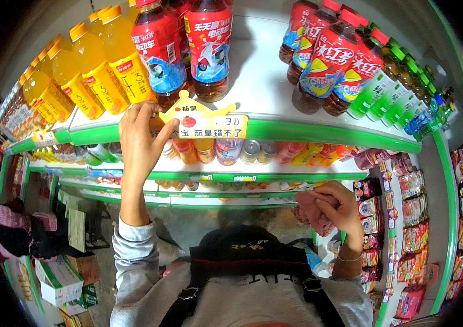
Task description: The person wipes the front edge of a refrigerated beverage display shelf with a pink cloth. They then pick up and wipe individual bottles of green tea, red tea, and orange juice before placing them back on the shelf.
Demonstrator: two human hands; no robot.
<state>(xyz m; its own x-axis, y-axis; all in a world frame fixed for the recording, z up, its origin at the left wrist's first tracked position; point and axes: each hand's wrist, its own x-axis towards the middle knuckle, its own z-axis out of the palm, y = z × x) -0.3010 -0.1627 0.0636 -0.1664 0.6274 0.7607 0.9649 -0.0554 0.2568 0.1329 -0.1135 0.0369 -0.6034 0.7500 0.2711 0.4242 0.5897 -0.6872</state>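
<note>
My left hand [143, 139] grips the left end of a yellow crown-shaped price tag [211, 124] at the green front edge of the top shelf. The thumb lies over the tag's face, which bears a tomato picture and writing. Just behind the tag stand red-labelled iced tea bottles [208, 51]. My right hand [340, 204] is lower down at the right, in front of the lower shelves, closed around a crumpled dusty-pink cloth [315, 212]. On the top shelf a bare white stretch [256, 81] lies between two groups of tea bottles.
Orange drink bottles [96, 61] crowd the top shelf's left. More tea bottles [329, 61] and green-labelled bottles [378, 98] stand right. Cans [252, 150] and bottles fill the shelf below. Packaged snacks [413, 237] line the right rack; cartons [59, 280] and a person's dark clothing [19, 233] are at left.
</note>
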